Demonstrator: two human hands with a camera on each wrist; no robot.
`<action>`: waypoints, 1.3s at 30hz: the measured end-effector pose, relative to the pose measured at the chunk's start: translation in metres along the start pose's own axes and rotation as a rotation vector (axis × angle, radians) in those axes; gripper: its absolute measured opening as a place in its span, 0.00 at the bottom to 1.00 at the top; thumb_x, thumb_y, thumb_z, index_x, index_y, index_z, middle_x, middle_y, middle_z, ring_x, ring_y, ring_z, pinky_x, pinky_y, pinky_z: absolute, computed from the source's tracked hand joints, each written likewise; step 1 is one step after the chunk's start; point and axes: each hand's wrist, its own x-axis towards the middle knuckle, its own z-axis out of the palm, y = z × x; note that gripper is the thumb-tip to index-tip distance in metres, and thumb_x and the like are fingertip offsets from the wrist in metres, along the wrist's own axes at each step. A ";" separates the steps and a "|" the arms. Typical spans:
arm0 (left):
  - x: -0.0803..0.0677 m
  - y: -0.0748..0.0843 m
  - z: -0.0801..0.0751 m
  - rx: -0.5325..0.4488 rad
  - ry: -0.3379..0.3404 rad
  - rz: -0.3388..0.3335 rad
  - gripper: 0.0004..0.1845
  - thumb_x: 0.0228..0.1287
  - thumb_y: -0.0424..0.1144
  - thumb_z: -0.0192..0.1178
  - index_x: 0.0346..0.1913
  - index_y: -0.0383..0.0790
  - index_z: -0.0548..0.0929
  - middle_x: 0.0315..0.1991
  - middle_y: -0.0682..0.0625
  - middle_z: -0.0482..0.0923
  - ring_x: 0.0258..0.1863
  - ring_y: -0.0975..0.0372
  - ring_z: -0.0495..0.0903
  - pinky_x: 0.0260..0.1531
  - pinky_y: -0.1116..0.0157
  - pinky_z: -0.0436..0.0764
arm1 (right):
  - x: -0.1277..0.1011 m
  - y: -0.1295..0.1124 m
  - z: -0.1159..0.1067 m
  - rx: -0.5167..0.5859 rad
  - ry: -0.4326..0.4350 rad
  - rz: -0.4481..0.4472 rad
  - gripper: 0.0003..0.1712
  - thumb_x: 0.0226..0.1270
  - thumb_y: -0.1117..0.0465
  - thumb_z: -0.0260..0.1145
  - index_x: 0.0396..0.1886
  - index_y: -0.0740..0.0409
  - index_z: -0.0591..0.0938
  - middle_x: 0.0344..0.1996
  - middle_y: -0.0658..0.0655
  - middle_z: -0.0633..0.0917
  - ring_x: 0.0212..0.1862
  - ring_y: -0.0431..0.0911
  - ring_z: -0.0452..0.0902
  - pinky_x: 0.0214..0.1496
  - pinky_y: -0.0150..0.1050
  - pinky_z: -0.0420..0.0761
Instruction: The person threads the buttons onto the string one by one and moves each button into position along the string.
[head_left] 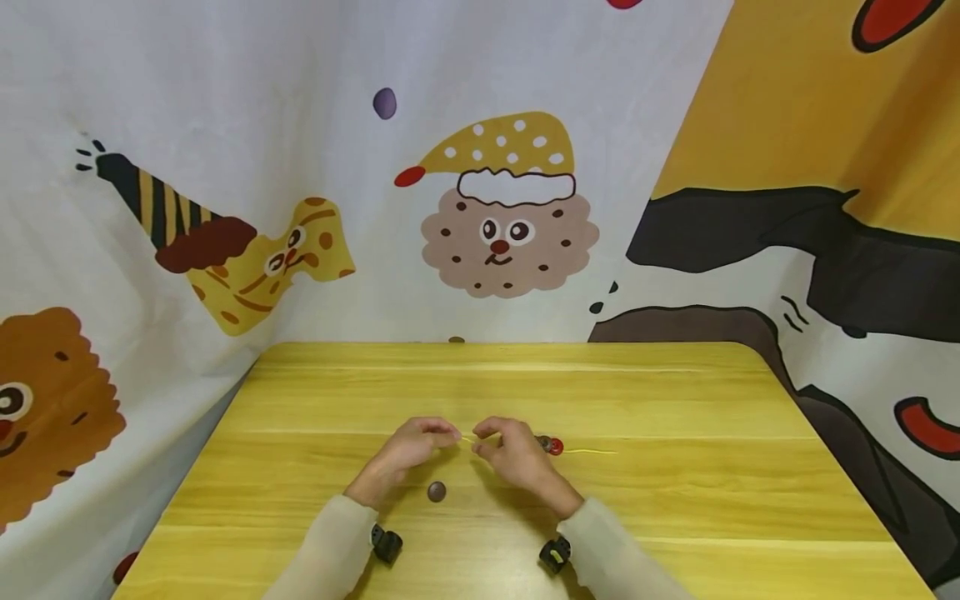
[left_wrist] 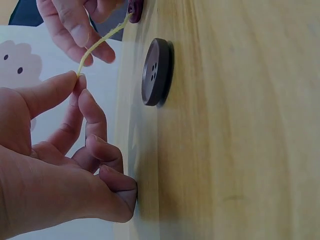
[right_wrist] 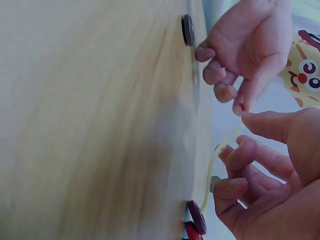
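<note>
Left hand (head_left: 405, 454) thumb-and-forefinger grip pinched on yellow thread (left_wrist: 100, 44) end, other fingers curled, right hand (head_left: 513, 454) grip pinching thread alongside, 1 dark button (head_left: 437, 492) on tabletop (head_left: 675, 400) between wrists, red button (head_left: 556, 447) just beyond right hand, open tabletop toward far edge.

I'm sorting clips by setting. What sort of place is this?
Probably a makeshift craft corner: a yellow wooden table hemmed in by cartoon-printed cloth, with a loose button and yellow string.

Count of things on the table

Two hands, one yellow thread (head_left: 592, 451) pinched between them, one loose brown button (head_left: 437, 492) below the pinch, two strung buttons (head_left: 551, 446) right of it.
</note>
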 end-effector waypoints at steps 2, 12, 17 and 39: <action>0.000 0.001 0.001 -0.003 0.000 -0.001 0.12 0.67 0.43 0.63 0.43 0.38 0.85 0.45 0.48 0.80 0.46 0.55 0.71 0.43 0.59 0.67 | 0.001 0.000 0.003 0.000 0.003 -0.005 0.11 0.65 0.61 0.70 0.46 0.58 0.85 0.41 0.54 0.87 0.39 0.44 0.80 0.40 0.38 0.79; -0.004 0.002 0.002 0.017 0.005 0.022 0.11 0.69 0.41 0.61 0.44 0.36 0.85 0.45 0.47 0.80 0.46 0.56 0.73 0.44 0.57 0.69 | 0.000 0.000 0.008 0.034 0.016 -0.016 0.03 0.65 0.63 0.70 0.36 0.59 0.85 0.28 0.49 0.83 0.30 0.39 0.76 0.31 0.33 0.76; -0.006 0.001 0.002 0.037 -0.002 0.031 0.12 0.70 0.41 0.60 0.45 0.36 0.84 0.46 0.47 0.80 0.47 0.55 0.73 0.45 0.56 0.70 | -0.002 -0.001 0.009 0.054 0.028 -0.041 0.03 0.65 0.65 0.69 0.33 0.60 0.86 0.26 0.48 0.83 0.29 0.38 0.75 0.30 0.32 0.76; -0.020 -0.011 -0.016 0.160 -0.060 0.058 0.11 0.67 0.41 0.64 0.46 0.37 0.84 0.38 0.48 0.78 0.37 0.56 0.73 0.33 0.61 0.72 | -0.008 0.007 0.012 0.079 0.024 -0.024 0.04 0.65 0.68 0.68 0.31 0.59 0.86 0.25 0.48 0.83 0.30 0.38 0.75 0.34 0.33 0.75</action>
